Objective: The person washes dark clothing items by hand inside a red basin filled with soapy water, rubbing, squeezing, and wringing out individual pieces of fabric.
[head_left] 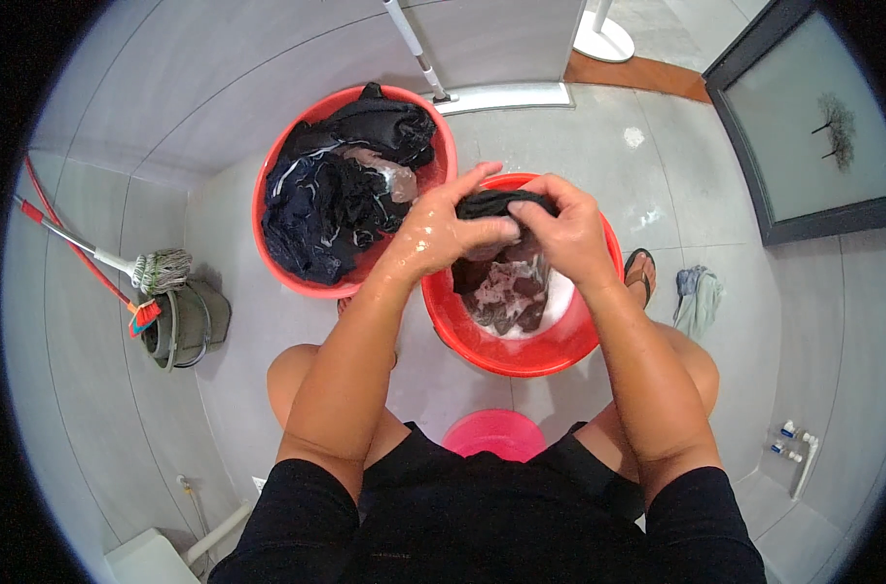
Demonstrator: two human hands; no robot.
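Above the red basin (525, 362) in front of me, a wet black cloth (496, 202) is bunched between my two hands. My left hand (443, 222) is wet, with suds on its back, and grips the cloth's left end between thumb and fingers. At the other end, my right hand (571, 226) pinches it, thumb on top. Below the hands, dark brownish wet fabric (506, 297) lies in foamy water in the basin. A second red basin (268, 229), on the left, holds a heap of black and navy wet clothes (331, 200) with some cloudy water.
A pink stool or tub (494, 433) stands between my legs. To the left, a mop (161, 271) and a small broom (143, 316) rest at a grey bucket (214, 321). A pale cloth (697, 302) lies on the floor near my sandalled right foot (639, 277). A framed glass door (813, 127) stands at right.
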